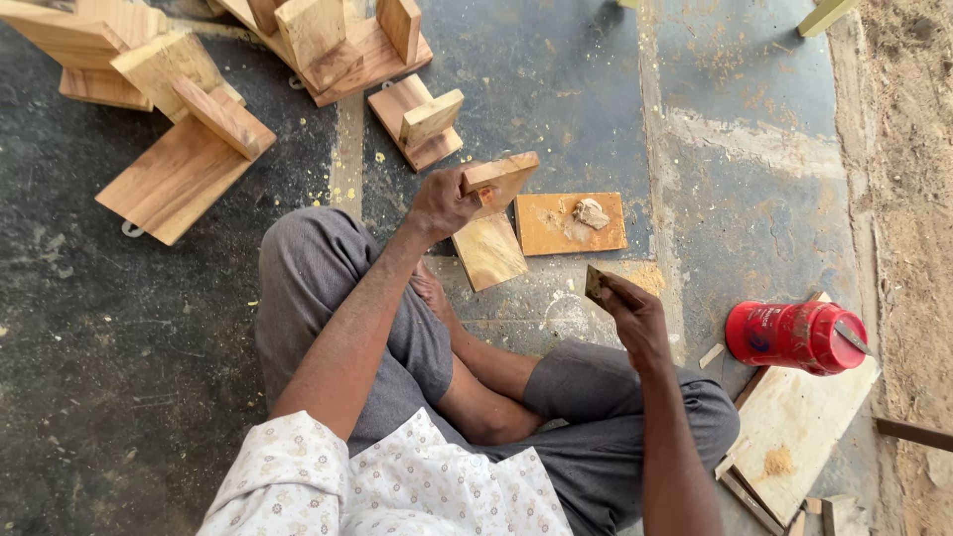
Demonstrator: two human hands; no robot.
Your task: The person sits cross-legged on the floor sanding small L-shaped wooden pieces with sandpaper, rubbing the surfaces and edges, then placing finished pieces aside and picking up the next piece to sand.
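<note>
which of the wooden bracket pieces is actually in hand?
The L-shaped wooden piece gripped by the left hand, its lower end on the floor by the foot. The other brackets lie untouched farther away.

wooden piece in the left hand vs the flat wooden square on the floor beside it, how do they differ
The wooden piece is two boards joined at an angle; the flat square is a single slab. The left hand holds the piece propped up on one end, while the square lies flat and untouched. The piece looks clean; the square carries a lump of pale paste. Both are light brown wood.
</note>
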